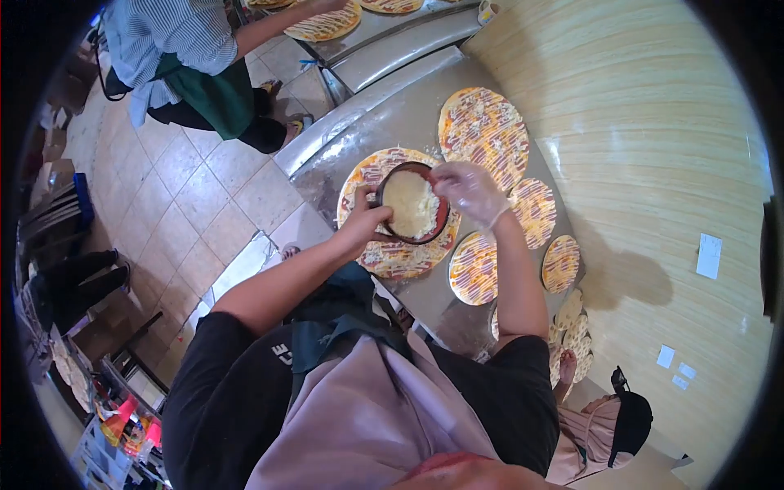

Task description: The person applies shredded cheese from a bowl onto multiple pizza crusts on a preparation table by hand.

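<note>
My left hand (364, 222) grips the rim of a round dark-edged bowl (404, 202), tilted over a large pizza (378, 167). Pale shredded topping (426, 208) lies in the bowl, with something red along its right side. My right hand (469, 192), in a clear plastic glove, is at the bowl's right rim with its fingers pinched together; what they hold, if anything, is too small to tell. Another large pizza (483, 135) with sauce stripes lies behind my right hand. Smaller pizzas (474, 269) lie to the right on the metal table (327, 175).
A person in a green apron (233, 98) stands at the upper left, one arm over pizzas on another table. A co-worker in a black cap (630, 420) is at the lower right. More pizzas (572, 331) lie near that person. A wood-patterned wall (653, 163) borders the table.
</note>
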`<state>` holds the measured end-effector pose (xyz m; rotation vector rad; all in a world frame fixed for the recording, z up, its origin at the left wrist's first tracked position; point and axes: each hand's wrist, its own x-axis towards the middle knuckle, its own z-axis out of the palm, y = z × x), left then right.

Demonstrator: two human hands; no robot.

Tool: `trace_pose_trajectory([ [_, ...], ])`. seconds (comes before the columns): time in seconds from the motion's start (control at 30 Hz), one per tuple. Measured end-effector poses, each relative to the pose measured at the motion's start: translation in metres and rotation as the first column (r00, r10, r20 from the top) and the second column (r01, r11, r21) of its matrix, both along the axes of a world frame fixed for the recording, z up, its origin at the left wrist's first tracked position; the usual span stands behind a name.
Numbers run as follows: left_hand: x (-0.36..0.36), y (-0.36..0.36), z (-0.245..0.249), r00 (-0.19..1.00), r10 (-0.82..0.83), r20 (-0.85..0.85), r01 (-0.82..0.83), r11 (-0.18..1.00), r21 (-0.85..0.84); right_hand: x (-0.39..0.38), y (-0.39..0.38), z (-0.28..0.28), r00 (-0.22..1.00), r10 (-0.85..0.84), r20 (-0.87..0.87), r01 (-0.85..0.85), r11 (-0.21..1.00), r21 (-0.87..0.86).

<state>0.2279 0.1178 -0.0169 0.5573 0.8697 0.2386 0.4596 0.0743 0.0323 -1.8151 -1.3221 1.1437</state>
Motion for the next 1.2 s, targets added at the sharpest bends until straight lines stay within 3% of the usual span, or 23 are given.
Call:
trace_pose_trajectory([
  [0.03, 0.006, 0.000, 0.004, 0.999, -0.030, -0.010, 0.031, 0.999, 0.033, -0.019, -0.003, 0.011, 0.944, 0.162, 0.288, -0.154, 0.987, -0.048],
  [0.07, 0.011, -0.001, 0.006, 0.999, -0.036, -0.004, 0.036, 0.999, 0.037, -0.033, -0.008, 0.016, 0.780, 0.312, 0.542, -0.282, 0.949, -0.140],
  [0.1, 0.017, -0.002, 0.007, 0.999, -0.036, -0.012, 0.036, 0.998, 0.043, -0.044, -0.014, 0.017, 0.778, 0.305, 0.549, -0.275, 0.951, -0.139],
  [0.17, 0.027, -0.005, 0.006, 0.998, -0.049, -0.040, 0.051, 0.997, 0.062, -0.056, -0.024, 0.012, 0.483, 0.463, 0.743, -0.320, 0.884, -0.342],
  [0.37, 0.045, -0.022, -0.003, 0.995, -0.098, -0.010, 0.099, 0.994, 0.052, -0.043, -0.052, -0.040, 0.568, 0.368, 0.737, -0.124, 0.923, -0.365],
  [0.5, 0.063, -0.019, 0.006, 0.991, -0.126, 0.040, 0.127, 0.992, -0.017, -0.011, -0.057, -0.025, 0.636, 0.274, 0.721, -0.010, 0.937, -0.348],
  [0.57, 0.076, -0.017, 0.006, 0.991, -0.125, 0.040, 0.127, 0.991, -0.038, 0.020, -0.064, -0.032, 0.866, -0.165, 0.472, 0.149, 0.986, 0.072],
  [0.6, 0.084, -0.016, 0.005, 0.992, -0.122, 0.039, 0.125, 0.990, -0.061, 0.033, -0.062, -0.026, 0.865, -0.167, 0.474, 0.150, 0.986, 0.074],
  [0.63, 0.092, -0.016, 0.006, 0.994, -0.104, 0.031, 0.106, 0.992, -0.064, 0.046, -0.056, -0.015, 0.933, -0.331, 0.144, 0.341, 0.938, -0.054],
  [0.67, 0.097, -0.015, 0.006, 0.994, -0.102, 0.038, 0.105, 0.992, -0.064, 0.061, -0.052, -0.008, 0.847, -0.503, -0.174, 0.460, 0.856, -0.237],
  [0.7, 0.103, -0.014, 0.006, 0.995, -0.097, 0.039, 0.099, 0.994, -0.055, 0.077, -0.051, -0.006, 0.851, -0.499, -0.165, 0.458, 0.857, -0.235],
  [0.77, 0.113, -0.013, 0.004, 0.996, -0.081, 0.048, 0.083, 0.995, -0.053, 0.113, -0.050, -0.012, 0.683, -0.596, -0.422, 0.573, 0.796, -0.197],
  [0.9, 0.113, -0.009, -0.004, 0.990, -0.100, 0.095, 0.105, 0.994, -0.043, 0.193, -0.021, -0.037, 0.670, -0.629, -0.394, 0.611, 0.769, -0.190],
  [0.97, 0.106, -0.009, 0.000, 0.989, -0.100, 0.112, 0.104, 0.994, -0.025, 0.224, 0.004, -0.055, 0.627, -0.777, -0.059, 0.772, 0.629, -0.085],
  [1.07, 0.088, -0.008, -0.005, 0.988, -0.114, 0.107, 0.123, 0.989, -0.083, 0.321, 0.028, -0.132, 0.622, -0.782, -0.029, 0.773, 0.620, -0.135],
  [1.13, 0.068, -0.010, -0.001, 0.990, -0.108, 0.085, 0.117, 0.988, -0.105, 0.353, 0.032, -0.168, 0.655, -0.612, 0.442, 0.701, 0.711, -0.055],
  [1.17, 0.057, -0.010, -0.005, 0.991, -0.110, 0.074, 0.118, 0.986, -0.116, 0.351, 0.032, -0.170, 0.660, -0.608, 0.440, 0.699, 0.712, -0.066],
  [1.2, 0.046, -0.011, -0.006, 0.991, -0.114, 0.066, 0.121, 0.985, -0.126, 0.323, 0.038, -0.141, 0.592, -0.306, 0.745, 0.619, 0.765, -0.177],
])
